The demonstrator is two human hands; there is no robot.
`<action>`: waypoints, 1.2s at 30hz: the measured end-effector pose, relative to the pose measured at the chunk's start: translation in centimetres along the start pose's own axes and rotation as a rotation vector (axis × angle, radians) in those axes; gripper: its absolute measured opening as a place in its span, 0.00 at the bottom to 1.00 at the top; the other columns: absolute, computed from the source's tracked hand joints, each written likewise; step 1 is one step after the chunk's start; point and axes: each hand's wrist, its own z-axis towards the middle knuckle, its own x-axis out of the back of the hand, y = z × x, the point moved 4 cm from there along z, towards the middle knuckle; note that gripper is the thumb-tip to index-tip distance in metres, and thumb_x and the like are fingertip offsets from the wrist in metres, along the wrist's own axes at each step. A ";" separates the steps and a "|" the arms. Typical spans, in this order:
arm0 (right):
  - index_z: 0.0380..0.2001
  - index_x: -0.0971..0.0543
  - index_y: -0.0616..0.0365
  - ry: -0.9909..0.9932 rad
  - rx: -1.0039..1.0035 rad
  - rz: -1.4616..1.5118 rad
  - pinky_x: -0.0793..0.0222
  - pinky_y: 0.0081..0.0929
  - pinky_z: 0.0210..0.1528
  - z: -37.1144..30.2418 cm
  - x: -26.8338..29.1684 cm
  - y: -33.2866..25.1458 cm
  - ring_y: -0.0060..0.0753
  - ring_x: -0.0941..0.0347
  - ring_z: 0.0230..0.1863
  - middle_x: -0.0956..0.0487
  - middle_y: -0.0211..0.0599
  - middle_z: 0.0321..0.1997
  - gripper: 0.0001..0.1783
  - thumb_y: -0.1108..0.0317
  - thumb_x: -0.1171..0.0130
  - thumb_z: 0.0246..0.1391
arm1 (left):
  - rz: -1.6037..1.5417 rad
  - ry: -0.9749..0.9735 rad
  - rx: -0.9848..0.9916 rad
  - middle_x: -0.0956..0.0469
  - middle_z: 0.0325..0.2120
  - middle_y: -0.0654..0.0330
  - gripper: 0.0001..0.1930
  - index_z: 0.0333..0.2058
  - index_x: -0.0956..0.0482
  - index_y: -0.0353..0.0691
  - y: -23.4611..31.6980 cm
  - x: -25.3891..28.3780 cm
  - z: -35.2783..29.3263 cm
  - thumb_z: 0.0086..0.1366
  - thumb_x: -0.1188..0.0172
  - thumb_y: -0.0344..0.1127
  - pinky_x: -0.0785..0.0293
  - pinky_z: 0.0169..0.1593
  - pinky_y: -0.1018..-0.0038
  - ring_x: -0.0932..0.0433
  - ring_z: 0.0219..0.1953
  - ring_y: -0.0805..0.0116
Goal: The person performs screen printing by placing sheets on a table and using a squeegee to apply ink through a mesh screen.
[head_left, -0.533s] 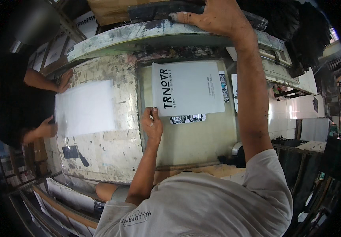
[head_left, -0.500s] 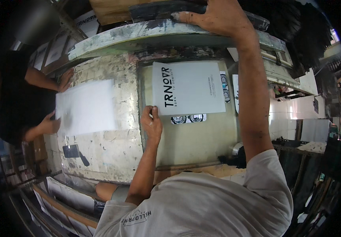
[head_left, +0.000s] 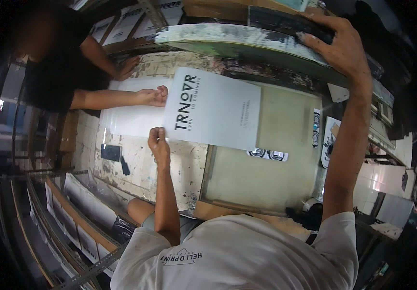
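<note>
My left hand point(head_left: 159, 146) pinches the near left corner of a white sheet point(head_left: 213, 113) with black printing. The sheet's left part is over a blank white stack point(head_left: 128, 125), its right part over a pale printing bed point(head_left: 247, 181). At the far side, my right hand point(head_left: 341, 46) is closed around the edge of a raised, paint-stained screen frame point(head_left: 232, 38), its thumb on the near side. A dark bar point(head_left: 281, 24) lies behind that edge, by my fingers. A co-worker's hand point(head_left: 155, 96) is at the sheet's left edge; whether it grips it I cannot tell.
A dark phone-like slab point(head_left: 111, 152) lies on the stained table point(head_left: 169, 188) at the left. Patterned strips point(head_left: 271, 154) stick to the bed. A rack with shelves point(head_left: 73, 212) stands at the lower left. The co-worker's other hand point(head_left: 126, 68) rests by the stack.
The printed sheet has moved left off much of the bed, with my left hand at its corner. The co-worker's arm has reached across to it. My right hand stays at the raised frame.
</note>
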 end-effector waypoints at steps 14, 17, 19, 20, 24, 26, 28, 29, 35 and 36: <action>0.50 0.15 0.48 -0.002 0.053 0.031 0.26 0.39 0.54 0.2 0.3 -1.9 0.45 0.18 0.49 0.15 0.45 0.49 0.32 0.43 0.27 0.44 | 0.621 0.036 -0.573 0.24 0.58 0.49 0.19 0.53 0.21 0.35 4.8 -1.6 -0.7 0.64 0.36 0.34 0.35 0.62 0.55 0.29 0.63 0.45; 0.50 0.15 0.49 -0.055 0.012 0.065 0.26 0.39 0.54 0.4 0.7 -2.3 0.45 0.18 0.49 0.15 0.44 0.49 0.33 0.42 0.26 0.43 | 0.710 -0.039 -0.393 0.23 0.57 0.47 0.18 0.50 0.18 0.35 -0.7 -2.4 -0.3 0.63 0.34 0.35 0.37 0.65 0.54 0.32 0.65 0.43; 0.50 0.15 0.49 -0.060 0.005 0.075 0.26 0.39 0.54 0.3 0.9 -2.4 0.45 0.18 0.49 0.15 0.45 0.48 0.33 0.42 0.26 0.43 | 0.688 -0.095 -0.314 0.21 0.55 0.46 0.18 0.49 0.16 0.35 -2.5 -2.6 -0.7 0.61 0.33 0.34 0.40 0.69 0.56 0.32 0.66 0.44; 0.50 0.15 0.49 -0.045 0.013 0.081 0.26 0.39 0.54 0.2 0.8 -2.5 0.44 0.18 0.49 0.15 0.45 0.48 0.33 0.42 0.27 0.43 | 0.600 -0.074 -0.291 0.20 0.52 0.45 0.16 0.47 0.16 0.34 -3.0 -2.5 -0.6 0.61 0.32 0.33 0.39 0.68 0.55 0.31 0.65 0.43; 0.49 0.14 0.50 -0.011 0.009 0.116 0.26 0.39 0.54 0.4 0.4 -1.6 0.44 0.18 0.48 0.15 0.46 0.48 0.33 0.43 0.27 0.43 | 0.368 0.000 -0.259 0.16 0.44 0.45 0.11 0.40 0.14 0.33 -4.9 -2.2 0.4 0.60 0.32 0.32 0.34 0.66 0.56 0.27 0.61 0.42; 0.49 0.15 0.50 -0.040 0.000 0.118 0.26 0.40 0.54 0.7 0.2 -1.5 0.44 0.18 0.48 0.16 0.46 0.48 0.33 0.42 0.27 0.43 | 0.283 0.069 -0.259 0.15 0.42 0.48 0.08 0.37 0.14 0.34 -4.9 -1.9 1.2 0.60 0.32 0.31 0.32 0.64 0.55 0.23 0.57 0.44; 0.50 0.15 0.50 -0.022 0.023 0.062 0.25 0.40 0.53 0.6 0.1 -1.0 0.44 0.18 0.47 0.16 0.46 0.49 0.32 0.42 0.27 0.44 | 0.163 0.168 -0.239 0.14 0.41 0.52 0.04 0.33 0.14 0.35 -2.4 -1.9 1.8 0.61 0.34 0.29 0.31 0.61 0.54 0.18 0.51 0.46; 0.50 0.15 0.49 0.014 0.060 0.017 0.25 0.40 0.53 0.5 -0.1 -0.4 0.44 0.18 0.47 0.16 0.46 0.49 0.32 0.43 0.27 0.45 | 0.211 0.187 -0.333 0.14 0.41 0.53 0.04 0.34 0.14 0.35 -0.4 -1.7 2.1 0.62 0.35 0.29 0.30 0.61 0.55 0.19 0.52 0.45; 0.52 0.17 0.55 -0.088 -0.036 0.108 0.31 0.39 0.59 0.5 0.1 -1.4 0.46 0.24 0.54 0.20 0.49 0.53 0.31 0.48 0.26 0.48 | 0.429 -0.531 -0.403 0.24 0.59 0.54 0.23 0.54 0.20 0.42 7.8 -8.2 -3.2 0.66 0.37 0.49 0.55 0.72 0.45 0.40 0.70 0.45; 0.53 0.18 0.58 -0.132 -0.079 0.134 0.34 0.39 0.62 0.4 0.3 -1.4 0.47 0.27 0.59 0.22 0.50 0.55 0.32 0.50 0.26 0.49 | 0.538 -0.574 -0.398 0.28 0.63 0.54 0.28 0.59 0.22 0.44 8.0 -9.1 -4.5 0.66 0.39 0.55 0.59 0.73 0.43 0.44 0.72 0.46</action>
